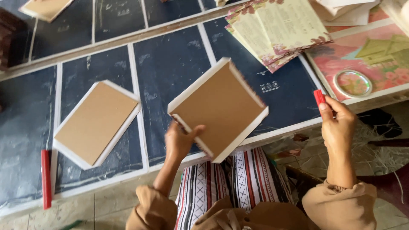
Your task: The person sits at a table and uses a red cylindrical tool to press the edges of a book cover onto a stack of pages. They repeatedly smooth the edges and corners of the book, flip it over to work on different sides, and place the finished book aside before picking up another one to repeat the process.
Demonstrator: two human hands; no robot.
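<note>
My left hand (181, 139) grips the near edge of a brown cardboard cover with white folded borders (218, 108), lifted and tilted above the low dark board table (170, 64). My right hand (337, 123) is raised to the right of it and pinches a small red tool (319, 98) between thumb and fingers. A second brown cover with white borders (96, 122) lies flat on the table to the left.
A long red stick (45, 179) lies at the table's near left edge. Patterned paper sheets (279, 27) are stacked at the back right, beside a pink picture sheet with a tape ring (352, 83) on it. My striped cloth lap (232, 181) is below.
</note>
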